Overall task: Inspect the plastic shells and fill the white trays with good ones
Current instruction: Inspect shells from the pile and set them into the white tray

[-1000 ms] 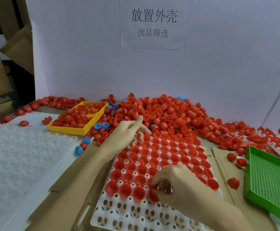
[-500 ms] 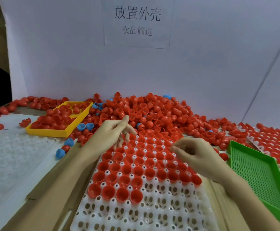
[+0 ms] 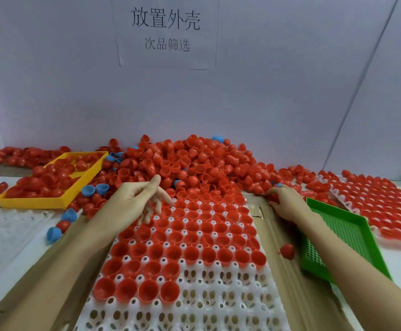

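A white backdrop with a paper sign [image 3: 167,32] in Chinese characters rises behind a worktop [image 3: 8,254], where a heap of red plastic shells [image 3: 190,163], with a few blue ones mixed in, lies against the wall. In front of the heap sits the white tray [image 3: 194,304], its far rows filled with red shells seated open side up and its near rows bare, likely so filling runs from the heap toward the person. A yellow tray [image 3: 51,201] at left holds more red shells, a green mesh tray [image 3: 345,232] waits at right, and a second filled tray [image 3: 383,211] lies beyond it. The left hand [image 3: 132,201] hovers over the tray's far left corner, forefinger stretched out and the other fingers loosely spread, holding nothing. The right hand [image 3: 287,201] reaches to the heap's right edge, fingers curled round what seems to be a red shell, though the grip is partly hidden.
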`<state>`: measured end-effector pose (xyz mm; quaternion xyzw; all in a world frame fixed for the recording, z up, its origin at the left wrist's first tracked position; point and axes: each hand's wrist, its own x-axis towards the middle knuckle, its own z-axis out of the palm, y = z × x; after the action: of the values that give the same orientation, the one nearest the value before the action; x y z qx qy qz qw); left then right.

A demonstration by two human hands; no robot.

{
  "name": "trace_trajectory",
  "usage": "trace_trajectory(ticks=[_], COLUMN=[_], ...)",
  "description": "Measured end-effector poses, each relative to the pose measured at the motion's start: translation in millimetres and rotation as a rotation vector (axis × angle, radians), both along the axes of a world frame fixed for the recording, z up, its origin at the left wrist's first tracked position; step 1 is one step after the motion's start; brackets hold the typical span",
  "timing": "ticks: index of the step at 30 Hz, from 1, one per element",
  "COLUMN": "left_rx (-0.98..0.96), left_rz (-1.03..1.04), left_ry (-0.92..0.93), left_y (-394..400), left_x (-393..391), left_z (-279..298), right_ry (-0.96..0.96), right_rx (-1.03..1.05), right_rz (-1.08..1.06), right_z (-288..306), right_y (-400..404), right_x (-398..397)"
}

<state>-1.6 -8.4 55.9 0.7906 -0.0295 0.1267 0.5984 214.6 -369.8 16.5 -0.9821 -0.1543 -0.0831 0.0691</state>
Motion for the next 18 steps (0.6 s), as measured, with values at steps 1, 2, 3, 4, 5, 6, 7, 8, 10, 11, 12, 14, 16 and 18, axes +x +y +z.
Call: trace_trajectory(ticks=[1,2,3,4,5,6,7,8,10,11,12,14,16,18], left_rx=[0.003,0.005,0.008,0.011,0.016,0.022,0.028,0.033,0.038,0.04,0.043,0.047,0.05,0.051], left_rz=[-0.004,-0.006,-0.008,-0.009,-0.01,-0.012,-0.015,-0.016,-0.019,-0.021,-0.024,-0.03,-0.035,-0.041], left_ry=[0.001,0.001,0.0,-0.002,-0.005,-0.008,-0.011,-0.013,-0.011,-0.007,-0.004,-0.002,0.004,0.008], left_y=[-0.1,-0.1,0.1,0.1,0.3,0.4,0.7,0.7,0.5,-0.1,-0.8,-2.6,-3.9,-4.5], left_x=[-0.1,-0.2,-0.4,-0.4,-0.4,-0.4,-0.4,-0.4,-0.6,-0.8,-0.9,-0.8,-1.1,-1.3], left_z=[-0.1,-0.3,-0.4,-0.2,-0.2,-0.1,-0.1,-0.2,-0.2,0.0,0.4,1.5,2.2,2.4], right_ry=[-0.006,-0.009,-0.008,-0.007,-0.013,-0.023,-0.036,-0.045,-0.06,-0.066,-0.066,-0.048,-0.019,-0.004], right_rx=[0.022,0.044,0.067,0.098,0.143,0.2,0.265,0.323,0.421,0.47,0.521,0.612,0.659,0.705], right_rz=[0.007,0.007,0.001,-0.01,-0.017,-0.02,-0.018,-0.015,-0.009,-0.005,-0.002,0.002,0.016,0.032], right_z=[-0.1,1.0,2.1,3.9,5.6,8.1,10.7,13.7,19.9,22.9,25.8,30.3,29.2,23.2], right_y=[-0.2,0.2,0.6,1.6,3.0,5.0,7.3,10.6,18.9,23.5,28.4,37.6,44.2,46.8], right_x=[0.9,1.7,1.4,1.1,0.1,-2.1,-4.8,-9.2,-19.7,-25.2,-31.7,-46.1,-61.8,-74.0])
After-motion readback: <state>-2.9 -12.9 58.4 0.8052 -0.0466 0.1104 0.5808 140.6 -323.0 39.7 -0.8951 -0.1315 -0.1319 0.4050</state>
